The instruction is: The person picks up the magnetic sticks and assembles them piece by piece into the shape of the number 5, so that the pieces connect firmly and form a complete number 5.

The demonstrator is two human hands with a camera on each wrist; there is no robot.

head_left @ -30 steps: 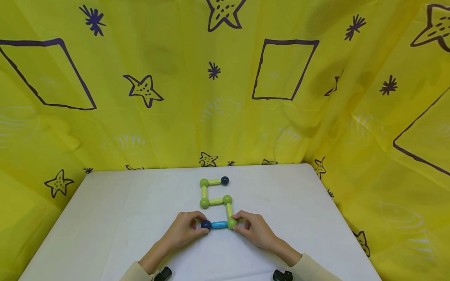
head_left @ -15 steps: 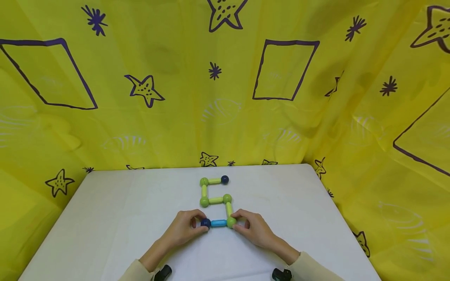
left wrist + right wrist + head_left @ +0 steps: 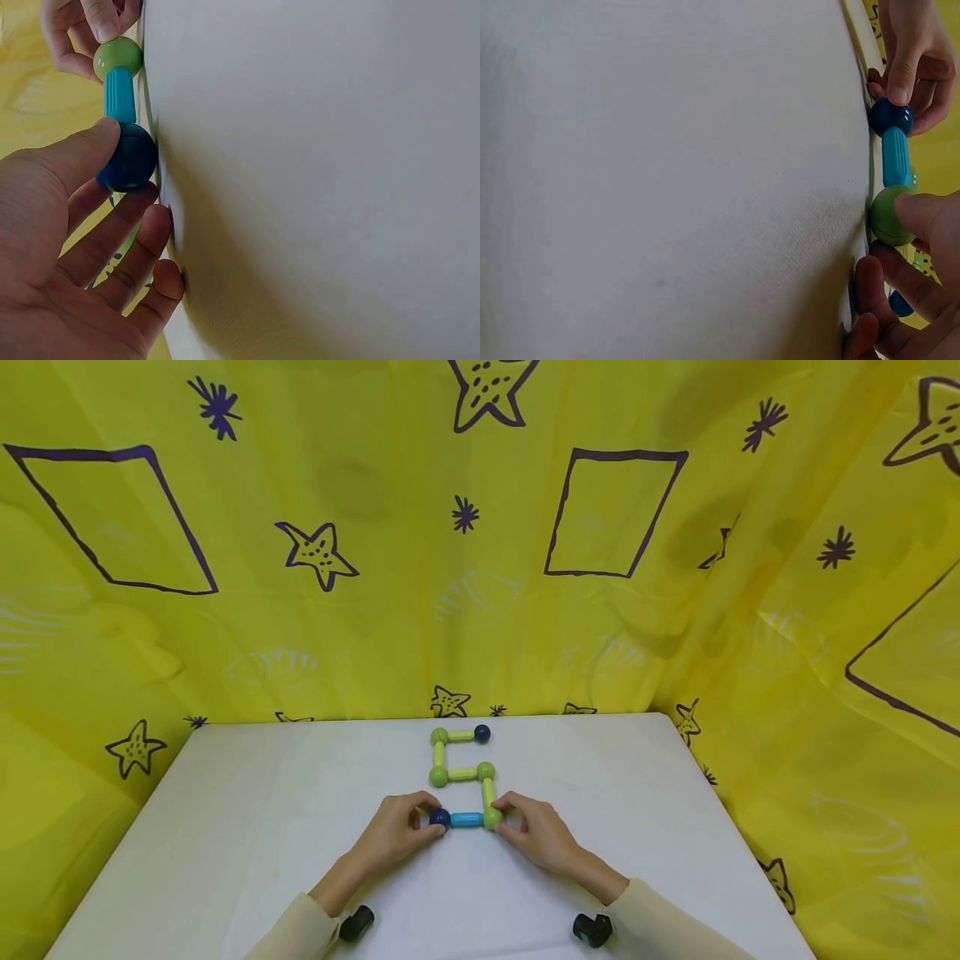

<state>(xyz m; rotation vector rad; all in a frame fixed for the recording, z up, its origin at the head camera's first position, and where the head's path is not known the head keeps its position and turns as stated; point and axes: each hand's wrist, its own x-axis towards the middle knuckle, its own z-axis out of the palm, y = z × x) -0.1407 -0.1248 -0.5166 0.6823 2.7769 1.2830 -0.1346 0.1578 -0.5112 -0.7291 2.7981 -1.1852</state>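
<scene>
A chain of balls and rods lies on the white table in the shape of an S or 5. At its near left end, my left hand (image 3: 396,832) pinches a dark blue ball (image 3: 131,159) between thumb and fingers. A blue rod (image 3: 467,819) joins that ball to a green ball (image 3: 891,216), which my right hand (image 3: 542,833) pinches from the right. Beyond it run yellow-green rods (image 3: 462,773) and several green balls, among them a corner ball (image 3: 486,770). Another dark blue ball (image 3: 482,733) ends the far side.
The white table (image 3: 262,810) reaches back to a yellow curtain (image 3: 390,635) printed with stars and fish, which also hangs along both sides. Dark wrist cameras (image 3: 357,924) sit at both sleeves, above the table's near part.
Both hands and the whole chain have slid forward, away from the person, toward the table's back edge. The chain keeps its shape, and each hand still pinches the same ball.
</scene>
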